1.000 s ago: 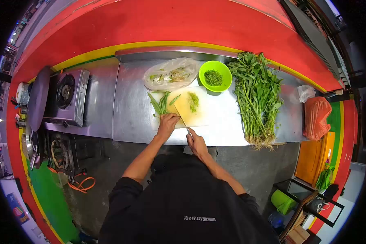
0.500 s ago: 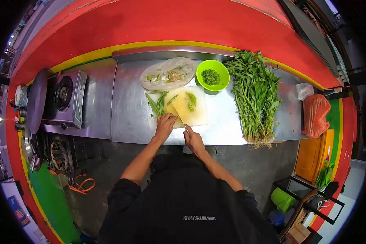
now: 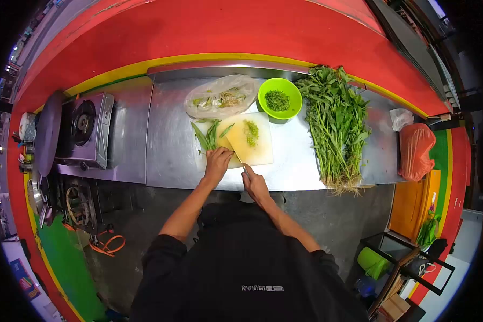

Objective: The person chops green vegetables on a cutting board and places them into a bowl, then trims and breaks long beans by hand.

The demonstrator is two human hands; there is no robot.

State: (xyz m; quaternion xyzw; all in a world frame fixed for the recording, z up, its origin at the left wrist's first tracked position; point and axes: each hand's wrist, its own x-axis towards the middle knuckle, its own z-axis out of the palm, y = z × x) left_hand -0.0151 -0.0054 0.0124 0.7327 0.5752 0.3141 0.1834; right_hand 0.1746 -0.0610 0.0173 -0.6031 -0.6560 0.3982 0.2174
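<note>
My left hand (image 3: 218,161) is closed on a bunch of long green leaves (image 3: 204,137) at the left side of the white cutting board (image 3: 263,154). The leaves fan out away from me, past my fingers. In my right hand (image 3: 256,185) is the handle of a knife (image 3: 239,155), its blade slanting up and left over the board beside my left fingertips. A small heap of finely chopped greens (image 3: 251,134) lies on the board to the right of the blade. Just behind the board, a lime-green bowl (image 3: 293,109) holds more chopped greens.
A clear plastic bag (image 3: 220,96) with stalks inside lies behind the board. To the right, a large bundle of leafy greens with roots (image 3: 338,126) reaches the counter's front edge. A gas stove (image 3: 86,129) stands far left, and a red plastic bag (image 3: 416,153) far right.
Hardly anything differs. The whole view has shifted very slightly, and both hands keep the same grip, with the knife in nearly the same place.
</note>
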